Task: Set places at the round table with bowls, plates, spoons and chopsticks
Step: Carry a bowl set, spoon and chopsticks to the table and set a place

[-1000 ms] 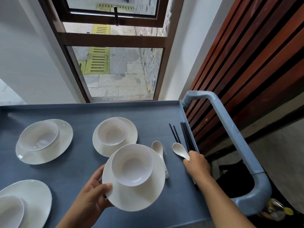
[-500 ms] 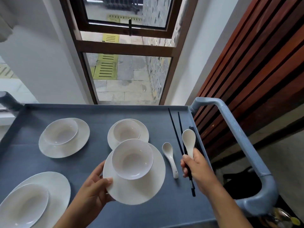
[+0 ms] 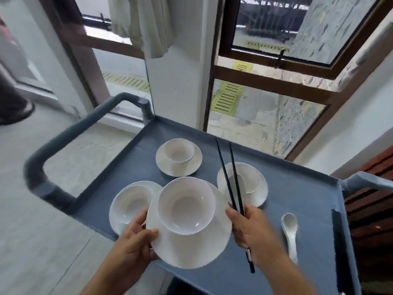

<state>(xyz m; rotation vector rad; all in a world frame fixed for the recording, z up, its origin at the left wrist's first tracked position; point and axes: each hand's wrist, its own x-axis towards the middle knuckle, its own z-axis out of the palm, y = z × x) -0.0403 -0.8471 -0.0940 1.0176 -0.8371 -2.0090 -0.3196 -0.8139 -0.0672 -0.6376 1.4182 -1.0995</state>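
The person stands at a grey service cart [image 3: 297, 201], gathering one place setting to carry off to the round table, which is not in view. The left hand [image 3: 136, 245] pinches the near-left rim of a white plate [image 3: 191, 245], thumb on top and fingers beneath, and a white bowl [image 3: 186, 204] sits on that plate, toward its far side. To do this well, I would say keep the plate level so the bowl cannot slide toward the rim. The right hand [image 3: 253, 233] is closed around a pair of black chopsticks [image 3: 228, 173], gripped low, tips pointing away toward the cart's far edge. Whether it also holds a spoon I cannot tell. One white spoon [image 3: 290, 231] lies on the cart near its right edge, just beside that hand.
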